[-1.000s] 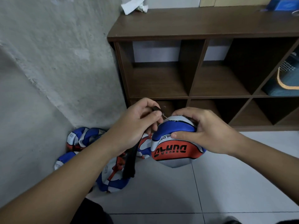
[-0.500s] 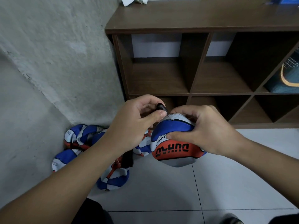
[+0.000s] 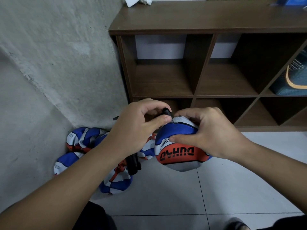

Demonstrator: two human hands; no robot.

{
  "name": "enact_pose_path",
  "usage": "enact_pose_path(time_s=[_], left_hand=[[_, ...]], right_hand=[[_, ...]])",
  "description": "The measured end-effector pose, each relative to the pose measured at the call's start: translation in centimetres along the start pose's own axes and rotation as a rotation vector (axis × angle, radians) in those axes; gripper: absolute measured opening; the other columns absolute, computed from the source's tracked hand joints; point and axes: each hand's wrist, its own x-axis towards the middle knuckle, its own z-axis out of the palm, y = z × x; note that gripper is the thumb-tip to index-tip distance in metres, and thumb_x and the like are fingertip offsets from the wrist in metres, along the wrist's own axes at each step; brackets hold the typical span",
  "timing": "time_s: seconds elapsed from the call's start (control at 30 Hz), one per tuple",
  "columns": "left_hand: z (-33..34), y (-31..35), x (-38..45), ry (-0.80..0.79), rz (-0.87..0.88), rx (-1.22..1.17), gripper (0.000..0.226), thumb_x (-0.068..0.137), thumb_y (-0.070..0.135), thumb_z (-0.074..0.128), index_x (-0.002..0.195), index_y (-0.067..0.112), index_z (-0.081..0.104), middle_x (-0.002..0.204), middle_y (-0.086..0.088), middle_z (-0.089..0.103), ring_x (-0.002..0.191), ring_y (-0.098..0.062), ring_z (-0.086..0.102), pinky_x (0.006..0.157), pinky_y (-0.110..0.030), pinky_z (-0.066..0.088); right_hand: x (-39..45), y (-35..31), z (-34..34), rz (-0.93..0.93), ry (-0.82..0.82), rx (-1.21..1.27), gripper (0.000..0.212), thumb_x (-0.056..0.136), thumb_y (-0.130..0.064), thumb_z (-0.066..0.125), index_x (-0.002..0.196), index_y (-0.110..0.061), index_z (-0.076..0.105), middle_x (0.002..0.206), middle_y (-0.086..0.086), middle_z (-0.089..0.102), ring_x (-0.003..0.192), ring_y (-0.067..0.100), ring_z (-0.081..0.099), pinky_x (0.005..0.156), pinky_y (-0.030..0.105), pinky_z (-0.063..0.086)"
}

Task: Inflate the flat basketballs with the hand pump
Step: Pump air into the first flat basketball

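A flat blue, white and orange basketball [image 3: 178, 151] is held up in front of me, folded in on itself. My right hand [image 3: 206, 131] grips its top, thumb on the blue panel and fingers curled over the far side. My left hand [image 3: 141, 128] pinches the black needle end of the pump hose [image 3: 167, 112] between thumb and fingers. The needle tip sits at the valve on the ball's white top panel. The black pump [image 3: 132, 165] hangs below my left wrist, mostly hidden by the arm.
Several more flat balls [image 3: 79, 140] lie on the tiled floor in the corner by the grey wall. A dark wooden cubby shelf [image 3: 199, 22] stands behind, with a blue basket [image 3: 294, 80] at the right and crumpled white paper [image 3: 137, 1] on top.
My left hand has pushed the needle end closer to the ball, so the bare metal needle seen before is now almost hidden at the valve. Both hands and the ball shifted slightly up.
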Motion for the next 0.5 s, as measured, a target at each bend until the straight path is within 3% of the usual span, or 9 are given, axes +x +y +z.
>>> enact_pose_path(time_s=[0.2, 0.4, 0.5], left_hand=[[0.4, -0.5, -0.2, -0.021, 0.114, 0.188, 0.012, 0.104, 0.028, 0.067, 0.112, 0.028, 0.077, 0.101, 0.015, 0.068, 0.099, -0.012, 0.069, 0.083, -0.038, 0.059], [1.3, -0.3, -0.1, -0.005, 0.205, 0.235, 0.016, 0.104, 0.026, 0.07, 0.116, 0.021, 0.079, 0.102, 0.015, 0.069, 0.1, -0.007, 0.067, 0.081, -0.025, 0.054], [1.7, -0.4, -0.1, -0.03, 0.21, 0.263, 0.017, 0.104, 0.026, 0.07, 0.118, 0.021, 0.079, 0.1, 0.014, 0.068, 0.097, -0.008, 0.067, 0.08, -0.026, 0.054]], right_hand=[[-0.1, -0.4, -0.3, -0.012, 0.005, -0.028, 0.035, 0.079, -0.047, 0.09, 0.109, -0.033, 0.079, 0.095, -0.019, 0.078, 0.089, -0.003, 0.076, 0.071, 0.02, 0.062], [-0.2, -1.0, -1.0, -0.041, 0.02, -0.03, 0.032, 0.081, -0.043, 0.09, 0.11, -0.032, 0.08, 0.096, -0.02, 0.079, 0.09, -0.004, 0.076, 0.072, 0.021, 0.063], [-0.3, -1.0, -0.7, -0.047, 0.014, -0.033, 0.032, 0.082, -0.04, 0.091, 0.11, -0.03, 0.082, 0.095, -0.02, 0.079, 0.09, -0.004, 0.076, 0.074, 0.02, 0.062]])
